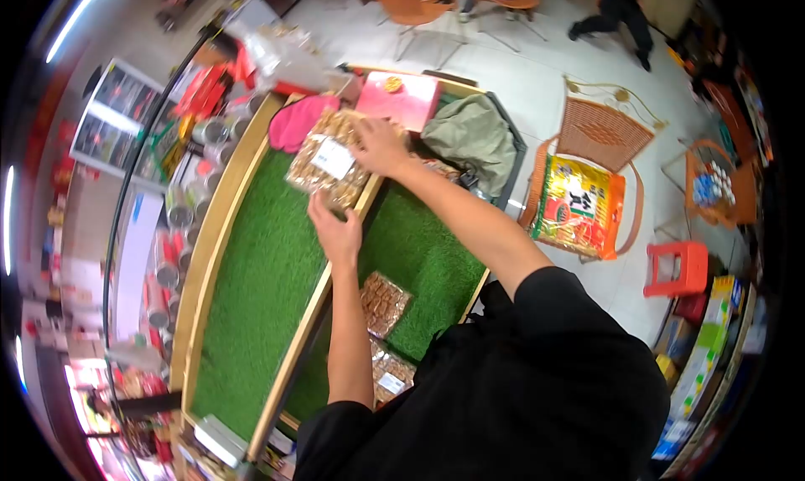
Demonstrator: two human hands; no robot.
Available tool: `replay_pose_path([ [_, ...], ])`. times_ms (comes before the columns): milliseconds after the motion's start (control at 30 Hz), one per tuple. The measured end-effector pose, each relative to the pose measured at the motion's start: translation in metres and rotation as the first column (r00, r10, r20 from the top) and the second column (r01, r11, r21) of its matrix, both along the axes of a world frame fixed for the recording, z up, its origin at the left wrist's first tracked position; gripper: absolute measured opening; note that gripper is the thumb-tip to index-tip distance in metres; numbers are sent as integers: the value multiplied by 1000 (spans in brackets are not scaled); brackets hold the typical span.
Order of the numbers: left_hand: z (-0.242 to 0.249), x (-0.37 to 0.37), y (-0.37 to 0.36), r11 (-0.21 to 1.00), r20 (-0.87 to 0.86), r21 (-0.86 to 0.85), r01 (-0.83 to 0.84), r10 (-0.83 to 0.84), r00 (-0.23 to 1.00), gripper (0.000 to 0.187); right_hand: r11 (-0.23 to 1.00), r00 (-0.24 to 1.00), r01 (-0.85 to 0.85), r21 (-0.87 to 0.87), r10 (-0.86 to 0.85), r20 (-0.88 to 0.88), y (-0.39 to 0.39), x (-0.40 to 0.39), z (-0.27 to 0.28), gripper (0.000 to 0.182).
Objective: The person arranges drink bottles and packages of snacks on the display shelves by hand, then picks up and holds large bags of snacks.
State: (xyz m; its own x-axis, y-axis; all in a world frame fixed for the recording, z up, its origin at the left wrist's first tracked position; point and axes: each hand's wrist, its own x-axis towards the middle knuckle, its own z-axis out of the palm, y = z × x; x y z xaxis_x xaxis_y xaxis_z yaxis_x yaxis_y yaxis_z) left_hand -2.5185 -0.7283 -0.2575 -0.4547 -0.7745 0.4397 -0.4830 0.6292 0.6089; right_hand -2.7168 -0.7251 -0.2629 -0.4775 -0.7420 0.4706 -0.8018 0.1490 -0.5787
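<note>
Fingers of both hands pinch a clear snack packet [329, 169]: left hand [335, 229] at its 6 o'clock edge, right hand [379, 145] at 2 o'clock. It lies across the wooden divider [306, 330] between green turf trays [260, 288]. Turf spreads open toward 7 o'clock; a smaller packet [384, 301] lies at 5 o'clock.

Snack packet [329, 169] on tray divider [323, 288]; two packets [384, 301] nearer, right compartment.

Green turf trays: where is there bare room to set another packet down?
The left turf tray is bare below the big snack packet held by both hands. The right turf tray is bare between the forearm and the small packet. It is crowded at the far end, by the pink cloth, pink box and grey cloth.
</note>
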Motion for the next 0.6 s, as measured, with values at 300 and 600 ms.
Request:
replay_pose_path([
  [300, 1, 21, 2, 998, -38, 56, -18, 20, 999, 51, 999, 995, 47, -27, -49, -86, 9, 15, -12, 55],
  [600, -2, 31, -6, 988, -181, 150, 30, -2, 983, 57, 918, 984, 156, 363, -113, -138, -7, 23, 22, 56],
])
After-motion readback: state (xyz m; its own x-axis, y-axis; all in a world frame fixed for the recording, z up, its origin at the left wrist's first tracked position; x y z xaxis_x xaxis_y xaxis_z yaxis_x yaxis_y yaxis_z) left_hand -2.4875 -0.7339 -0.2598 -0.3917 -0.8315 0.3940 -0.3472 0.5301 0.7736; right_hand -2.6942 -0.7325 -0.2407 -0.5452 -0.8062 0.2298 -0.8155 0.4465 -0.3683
